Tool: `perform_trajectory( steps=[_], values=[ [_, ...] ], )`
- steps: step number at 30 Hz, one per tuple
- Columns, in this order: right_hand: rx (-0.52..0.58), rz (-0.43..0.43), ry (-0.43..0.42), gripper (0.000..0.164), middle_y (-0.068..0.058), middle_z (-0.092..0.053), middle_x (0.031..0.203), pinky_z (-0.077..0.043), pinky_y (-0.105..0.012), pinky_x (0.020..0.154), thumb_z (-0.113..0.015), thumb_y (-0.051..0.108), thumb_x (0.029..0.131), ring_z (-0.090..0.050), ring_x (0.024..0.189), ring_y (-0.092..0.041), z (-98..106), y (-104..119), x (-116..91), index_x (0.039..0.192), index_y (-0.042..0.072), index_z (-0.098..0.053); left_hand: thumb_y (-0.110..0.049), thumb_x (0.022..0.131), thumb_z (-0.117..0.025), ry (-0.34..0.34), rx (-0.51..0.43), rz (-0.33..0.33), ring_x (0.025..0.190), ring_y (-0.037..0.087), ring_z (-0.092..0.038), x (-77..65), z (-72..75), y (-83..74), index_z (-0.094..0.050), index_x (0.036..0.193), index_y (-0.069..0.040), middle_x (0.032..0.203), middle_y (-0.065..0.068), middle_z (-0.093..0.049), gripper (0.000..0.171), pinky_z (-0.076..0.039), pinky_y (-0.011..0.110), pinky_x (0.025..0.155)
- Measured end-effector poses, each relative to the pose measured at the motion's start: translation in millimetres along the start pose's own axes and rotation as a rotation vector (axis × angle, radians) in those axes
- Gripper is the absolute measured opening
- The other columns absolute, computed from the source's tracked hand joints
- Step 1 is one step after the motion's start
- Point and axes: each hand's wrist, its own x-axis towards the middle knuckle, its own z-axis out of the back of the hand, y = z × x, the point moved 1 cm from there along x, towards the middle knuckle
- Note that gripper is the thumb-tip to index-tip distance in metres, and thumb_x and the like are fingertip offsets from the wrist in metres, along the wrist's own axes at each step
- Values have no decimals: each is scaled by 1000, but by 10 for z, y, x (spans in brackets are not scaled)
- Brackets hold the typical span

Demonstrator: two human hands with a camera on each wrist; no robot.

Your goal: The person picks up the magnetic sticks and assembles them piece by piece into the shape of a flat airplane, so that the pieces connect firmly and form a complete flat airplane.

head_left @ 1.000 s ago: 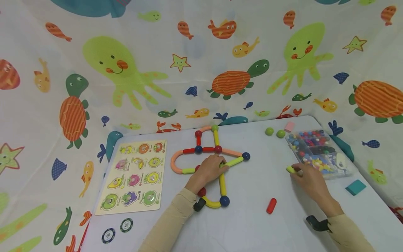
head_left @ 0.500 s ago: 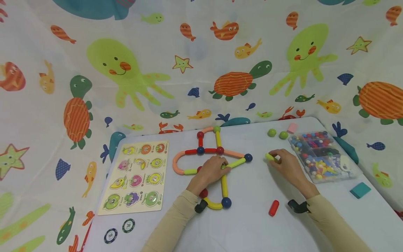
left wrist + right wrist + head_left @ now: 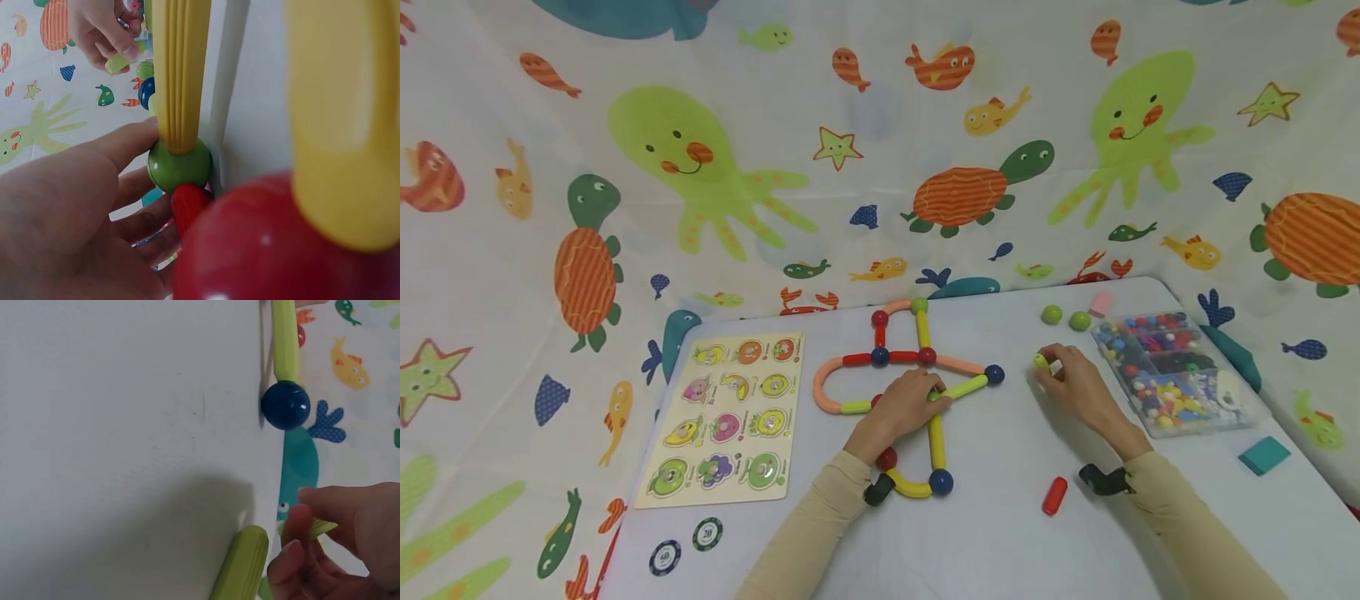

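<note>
A flat figure of colored sticks and balls lies mid-table. My left hand (image 3: 901,408) grips it at a green ball (image 3: 180,165), with thumb and fingers round the ball where a yellow stick (image 3: 936,442) and a red stick (image 3: 187,206) meet it. To the right, my right hand (image 3: 1078,383) pinches a short lime stick (image 3: 1042,362), raised a little off the cloth. Part of that stick is hidden behind the fingers. Between the two hands, a dark blue ball (image 3: 995,374) ends the lime stick (image 3: 964,387) of the figure.
A clear divided box (image 3: 1195,425) of beads stands at right, beside a teal block (image 3: 1264,455). Near the front lies a loose red stick (image 3: 1055,496). Behind are two green balls (image 3: 1052,315) and a pink block (image 3: 1101,303). Left are a fruit puzzle board (image 3: 718,417) and two round chips (image 3: 707,534).
My right hand has moved left, from beside the bead box toward the figure, carrying the lime stick, and is now nearly still. My left hand keeps its place on the green ball.
</note>
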Motion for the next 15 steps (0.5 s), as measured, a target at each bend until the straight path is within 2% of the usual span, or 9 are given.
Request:
perform_trajectory(
  steps=[6,10,15],
  values=[
    [4,31,21,32,-19,-66,118,-52,-25,66,-67,9,97,-64,84,-23,-22,61,90,128,3,-61,-37,98,-67,13,-9,10,95,14,-52,1,0,9,-70,122,-15,105,-1,-63,33,-49,26,84],
    [-49,62,9,29,-17,-68,115,-55,-35,75,-69,7,95,-65,90,-26,-87,80,159,124,4,-65,-37,98,-67,18,-9,15,96,14,-53,-2,0,11,-70,123,-15,107,-1,-63,34,-50,27,86],
    [-74,58,6,28,-18,-66,117,-56,-48,82,-68,6,95,-66,92,-30,-166,114,216,122,4,-68,-38,99,-66,18,-3,12,98,14,-54,1,3,11,-69,125,-15,111,-1,-64,35,-51,28,88]
  ],
)
